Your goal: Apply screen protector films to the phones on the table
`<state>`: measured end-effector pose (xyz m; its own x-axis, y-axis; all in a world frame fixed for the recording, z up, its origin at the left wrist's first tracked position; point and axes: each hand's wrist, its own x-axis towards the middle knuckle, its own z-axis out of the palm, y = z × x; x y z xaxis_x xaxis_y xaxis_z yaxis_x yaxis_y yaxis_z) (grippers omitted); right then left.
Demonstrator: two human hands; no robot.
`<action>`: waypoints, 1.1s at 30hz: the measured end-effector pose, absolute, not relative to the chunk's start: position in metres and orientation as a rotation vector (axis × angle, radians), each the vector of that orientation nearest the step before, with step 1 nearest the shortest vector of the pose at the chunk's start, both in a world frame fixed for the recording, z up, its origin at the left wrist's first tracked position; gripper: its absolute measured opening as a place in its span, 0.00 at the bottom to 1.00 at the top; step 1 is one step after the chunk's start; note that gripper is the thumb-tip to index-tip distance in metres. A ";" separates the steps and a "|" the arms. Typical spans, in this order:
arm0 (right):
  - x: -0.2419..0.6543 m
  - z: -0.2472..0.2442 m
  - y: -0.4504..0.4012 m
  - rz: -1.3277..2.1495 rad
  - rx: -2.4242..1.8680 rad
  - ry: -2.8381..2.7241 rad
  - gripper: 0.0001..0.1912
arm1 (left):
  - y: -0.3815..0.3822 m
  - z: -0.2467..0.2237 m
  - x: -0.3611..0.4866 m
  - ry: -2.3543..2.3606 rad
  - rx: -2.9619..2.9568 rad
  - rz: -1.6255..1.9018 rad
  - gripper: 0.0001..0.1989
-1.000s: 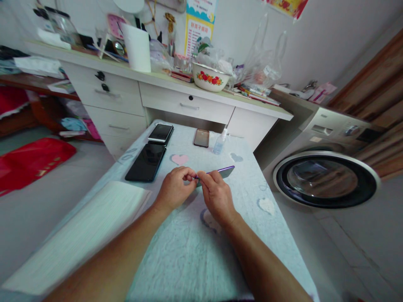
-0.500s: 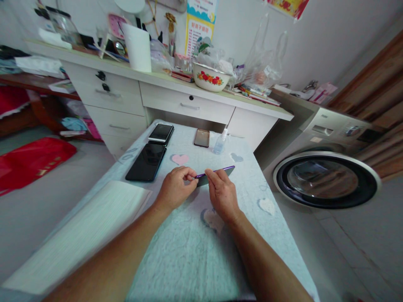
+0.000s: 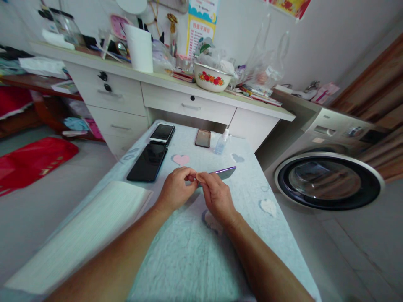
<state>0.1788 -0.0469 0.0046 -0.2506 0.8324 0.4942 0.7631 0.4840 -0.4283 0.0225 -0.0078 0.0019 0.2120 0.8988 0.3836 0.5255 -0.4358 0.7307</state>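
Observation:
A thin phone with a purple edge (image 3: pixel 227 172) is tilted above the cloth-covered table (image 3: pixel 176 260). My left hand (image 3: pixel 178 187) pinches its left end between thumb and fingers. My right hand (image 3: pixel 217 195) has its fingertips pressed together at that same end, touching my left fingertips; what lies between them is hidden. A large dark phone (image 3: pixel 147 162) lies to the left, and a white-framed phone (image 3: pixel 162 132) rests on a dark case behind it. Farther back are a brown phone case (image 3: pixel 203 138) and a clear spray bottle (image 3: pixel 221 141).
Folded pale cloth (image 3: pixel 85 230) covers the table's left side. Behind the table stands a white drawer desk (image 3: pixel 185 100) bearing a flowered bowl (image 3: pixel 211 78) and a paper roll (image 3: pixel 139 48). To the right is a washing machine (image 3: pixel 343 126).
My right hand has slid left along the phone's edge to meet my left fingertips, uncovering more of the purple edge. My left hand keeps its pinch.

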 end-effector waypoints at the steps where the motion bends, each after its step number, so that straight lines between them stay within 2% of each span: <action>1: 0.179 0.004 -0.047 0.132 -1.308 -2.037 0.15 | -0.008 0.002 0.023 1.317 2.043 1.115 0.02; 21: 0.190 0.002 -0.044 0.007 -1.408 -2.089 0.19 | -0.007 0.001 0.023 1.337 2.033 1.172 0.02; 33: 0.186 0.000 -0.044 0.045 -1.357 -2.058 0.17 | -0.007 0.001 0.022 1.334 2.040 1.157 0.02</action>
<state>0.1864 -0.0438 -0.0003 -0.2412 0.8291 0.5044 0.8061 0.4605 -0.3716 0.0223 -0.0075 0.0010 0.1849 0.8954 0.4051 0.5274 -0.4383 0.7278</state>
